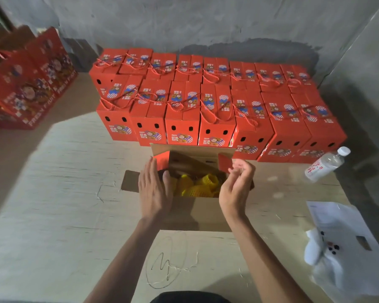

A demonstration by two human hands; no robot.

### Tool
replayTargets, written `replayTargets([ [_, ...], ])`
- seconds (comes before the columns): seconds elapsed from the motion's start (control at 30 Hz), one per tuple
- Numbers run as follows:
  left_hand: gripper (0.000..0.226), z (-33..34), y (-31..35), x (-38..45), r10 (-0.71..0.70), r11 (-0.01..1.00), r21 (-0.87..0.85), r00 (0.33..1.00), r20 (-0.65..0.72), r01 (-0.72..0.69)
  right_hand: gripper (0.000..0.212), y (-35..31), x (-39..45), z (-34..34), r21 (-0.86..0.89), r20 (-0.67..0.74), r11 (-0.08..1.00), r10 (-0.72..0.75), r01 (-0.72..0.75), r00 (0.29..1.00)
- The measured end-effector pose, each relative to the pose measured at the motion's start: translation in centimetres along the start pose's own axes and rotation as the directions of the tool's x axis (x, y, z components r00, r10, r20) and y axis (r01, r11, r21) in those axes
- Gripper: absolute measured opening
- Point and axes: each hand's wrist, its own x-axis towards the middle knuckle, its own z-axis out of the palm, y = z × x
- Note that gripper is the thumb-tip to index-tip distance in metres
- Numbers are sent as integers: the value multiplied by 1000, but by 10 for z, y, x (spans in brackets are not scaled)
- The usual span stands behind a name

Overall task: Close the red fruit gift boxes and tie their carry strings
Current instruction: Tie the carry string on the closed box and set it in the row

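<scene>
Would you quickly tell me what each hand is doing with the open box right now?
Left hand: open, fingers straight, flat against the left side of the open box.
Right hand: closed, pinching the red flap on the box's right side.

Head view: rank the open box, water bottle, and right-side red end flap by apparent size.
1. open box, largest
2. water bottle
3. red end flap, smallest, though partly hidden by the right hand, so its ranking against the bottle is unsure.
</scene>
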Motion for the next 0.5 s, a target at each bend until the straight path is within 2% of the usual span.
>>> replayTargets([
  [0.07,41,1,-2,4,9,996,91,998,58,-15,19,11,4,1,-28,49,999,28,-26,998],
  [0.13,33,3,-6,10,30,982,183,996,89,-46,20,24,5,4,-184,133,983,19,6,991],
  [0.23,18,7,-11,22,-54,969,245,992,117,24,38,32,9,13,-387,220,917,191,-94,957],
  [0.33,39,11,-9,35,-205,956,251,960,190,154,51,34,9,21,-525,320,850,244,-43,915],
  [0.4,53,15,-7,39,-213,957,241,952,218,160,58,39,11,21,-550,359,834,276,-37,892],
  [0.5,84,15,-7,45,-212,949,288,934,288,126,68,43,16,17,-536,380,838,349,-103,857],
])
